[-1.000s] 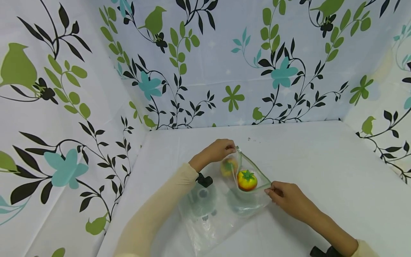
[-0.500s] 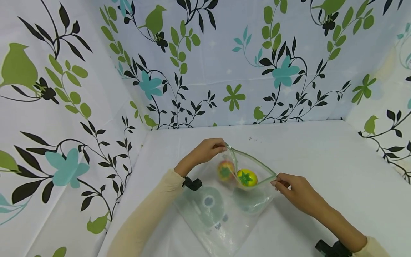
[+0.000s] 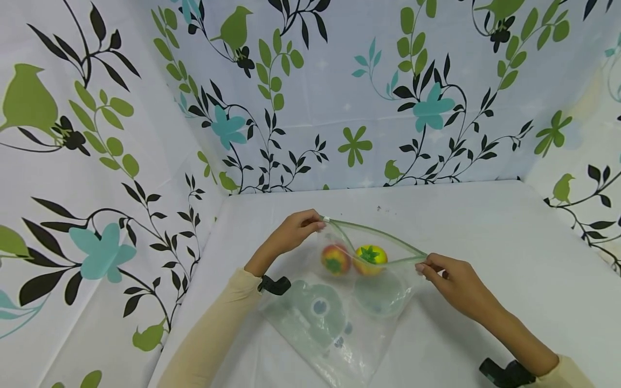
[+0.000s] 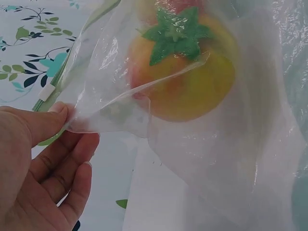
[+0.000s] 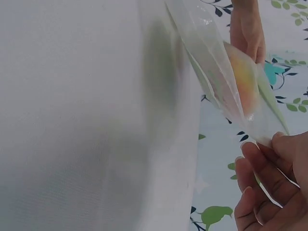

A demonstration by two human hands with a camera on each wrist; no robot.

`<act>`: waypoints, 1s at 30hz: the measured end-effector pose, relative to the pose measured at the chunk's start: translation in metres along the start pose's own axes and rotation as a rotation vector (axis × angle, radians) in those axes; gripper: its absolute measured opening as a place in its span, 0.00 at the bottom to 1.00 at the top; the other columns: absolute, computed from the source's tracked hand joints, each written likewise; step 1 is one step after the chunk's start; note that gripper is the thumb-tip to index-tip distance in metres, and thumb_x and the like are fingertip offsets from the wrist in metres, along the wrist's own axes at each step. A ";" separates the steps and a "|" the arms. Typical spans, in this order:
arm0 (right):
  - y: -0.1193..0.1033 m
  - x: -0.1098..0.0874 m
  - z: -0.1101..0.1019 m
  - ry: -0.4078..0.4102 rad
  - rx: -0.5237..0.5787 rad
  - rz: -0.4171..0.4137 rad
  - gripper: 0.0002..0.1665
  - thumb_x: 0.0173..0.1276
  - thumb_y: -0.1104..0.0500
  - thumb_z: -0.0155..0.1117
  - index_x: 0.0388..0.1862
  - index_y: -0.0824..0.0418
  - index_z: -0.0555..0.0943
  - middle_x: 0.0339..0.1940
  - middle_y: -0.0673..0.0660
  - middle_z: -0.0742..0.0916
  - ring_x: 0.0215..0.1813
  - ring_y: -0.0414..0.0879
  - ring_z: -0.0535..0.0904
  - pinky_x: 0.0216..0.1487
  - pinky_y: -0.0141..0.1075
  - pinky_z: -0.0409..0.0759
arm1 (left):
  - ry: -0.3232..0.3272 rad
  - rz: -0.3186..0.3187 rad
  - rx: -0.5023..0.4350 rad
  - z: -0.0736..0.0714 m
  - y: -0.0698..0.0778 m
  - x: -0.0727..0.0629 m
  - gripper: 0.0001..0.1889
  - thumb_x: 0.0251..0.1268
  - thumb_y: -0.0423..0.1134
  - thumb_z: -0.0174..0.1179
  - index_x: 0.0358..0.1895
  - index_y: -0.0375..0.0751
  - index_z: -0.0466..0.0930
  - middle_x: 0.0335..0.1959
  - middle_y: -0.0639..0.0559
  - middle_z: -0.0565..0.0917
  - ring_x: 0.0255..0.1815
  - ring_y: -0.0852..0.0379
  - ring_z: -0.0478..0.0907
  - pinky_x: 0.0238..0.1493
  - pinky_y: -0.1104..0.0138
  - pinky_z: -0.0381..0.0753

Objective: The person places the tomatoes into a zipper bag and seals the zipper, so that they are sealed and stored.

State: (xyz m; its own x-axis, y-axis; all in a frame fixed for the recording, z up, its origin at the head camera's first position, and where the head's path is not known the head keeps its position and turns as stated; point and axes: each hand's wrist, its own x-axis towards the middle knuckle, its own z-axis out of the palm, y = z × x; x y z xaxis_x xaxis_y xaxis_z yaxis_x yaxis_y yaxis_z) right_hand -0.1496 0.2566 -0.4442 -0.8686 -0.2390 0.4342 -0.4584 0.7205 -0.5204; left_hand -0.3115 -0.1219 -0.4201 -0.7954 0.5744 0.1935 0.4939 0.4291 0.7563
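Observation:
A clear zipper bag [image 3: 359, 334] with a green zip edge hangs between both hands, its mouth parted. At the zip's left end, by a white slider [image 4: 46, 92], my left hand [image 3: 293, 231] pinches the bag between thumb and finger. My right hand [image 3: 458, 283] pinches the opposite corner of the mouth. Inside, near the top, are two red-and-yellow toy fruits with green star-shaped leaves: a left one [image 3: 336, 259] seen through the plastic and a right one [image 3: 371, 255] showing partly through the mouth. Pale green round prints cover the bag's lower part.
The bag is over a white-covered table [image 3: 466, 226]. A patterned curtain [image 3: 301, 97] with birds and leaves stands behind and at both sides. Black wrist mounts [image 3: 275, 285] sit on both forearms.
My left hand has moved left and my right hand slightly right and up, stretching the bag's mouth wider and flatter. The left fruit has shifted a little left with the bag.

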 end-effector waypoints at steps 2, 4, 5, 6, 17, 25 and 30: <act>0.000 0.001 0.000 -0.001 0.006 0.010 0.06 0.76 0.61 0.68 0.37 0.51 0.86 0.31 0.44 0.88 0.32 0.33 0.75 0.34 0.30 0.79 | 0.007 -0.005 -0.031 -0.001 -0.002 -0.004 0.09 0.81 0.45 0.60 0.45 0.44 0.84 0.43 0.49 0.87 0.46 0.43 0.83 0.49 0.60 0.77; -0.001 0.001 -0.001 -0.005 0.018 0.024 0.06 0.76 0.61 0.68 0.37 0.51 0.86 0.31 0.44 0.88 0.32 0.34 0.76 0.33 0.31 0.79 | 0.015 -0.008 -0.062 -0.002 -0.004 -0.007 0.09 0.81 0.43 0.60 0.44 0.42 0.84 0.43 0.48 0.86 0.47 0.38 0.82 0.49 0.60 0.76; -0.002 0.002 -0.002 -0.008 0.024 0.032 0.06 0.77 0.60 0.68 0.37 0.51 0.86 0.32 0.44 0.88 0.33 0.34 0.76 0.33 0.31 0.79 | 0.020 -0.011 -0.077 -0.002 -0.004 -0.009 0.09 0.81 0.43 0.60 0.44 0.42 0.83 0.43 0.47 0.86 0.48 0.37 0.82 0.49 0.60 0.76; -0.002 0.002 -0.002 -0.012 0.029 0.040 0.06 0.77 0.60 0.68 0.37 0.51 0.86 0.32 0.44 0.88 0.33 0.34 0.76 0.33 0.31 0.79 | 0.023 -0.014 -0.089 -0.002 -0.005 -0.011 0.09 0.81 0.43 0.60 0.44 0.42 0.83 0.43 0.47 0.86 0.48 0.35 0.81 0.49 0.61 0.76; 0.002 0.007 0.003 -0.013 0.056 0.033 0.06 0.77 0.60 0.67 0.37 0.51 0.86 0.32 0.46 0.89 0.33 0.35 0.77 0.32 0.31 0.79 | 0.047 0.000 -0.130 0.004 -0.001 -0.020 0.10 0.81 0.42 0.59 0.43 0.39 0.83 0.42 0.44 0.85 0.45 0.34 0.78 0.46 0.63 0.74; -0.001 0.008 0.005 -0.008 0.075 0.050 0.07 0.78 0.59 0.67 0.37 0.50 0.85 0.31 0.48 0.88 0.32 0.37 0.77 0.30 0.32 0.77 | 0.065 0.007 -0.120 0.005 -0.003 -0.024 0.08 0.82 0.41 0.59 0.44 0.41 0.83 0.43 0.47 0.86 0.47 0.41 0.82 0.48 0.62 0.77; -0.001 0.006 0.003 0.004 0.103 0.057 0.08 0.78 0.59 0.66 0.36 0.50 0.86 0.32 0.48 0.89 0.31 0.40 0.81 0.28 0.32 0.76 | 0.083 -0.010 -0.138 0.001 -0.006 -0.028 0.08 0.82 0.40 0.59 0.44 0.42 0.83 0.43 0.48 0.85 0.44 0.45 0.81 0.47 0.61 0.77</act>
State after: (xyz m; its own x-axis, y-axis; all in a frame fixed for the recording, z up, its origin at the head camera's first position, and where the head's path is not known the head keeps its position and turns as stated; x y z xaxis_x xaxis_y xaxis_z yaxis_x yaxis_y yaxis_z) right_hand -0.1551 0.2523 -0.4433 -0.8931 -0.1965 0.4047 -0.4252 0.6624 -0.6168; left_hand -0.2914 -0.1400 -0.4311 -0.8291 0.5084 0.2327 0.4378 0.3314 0.8358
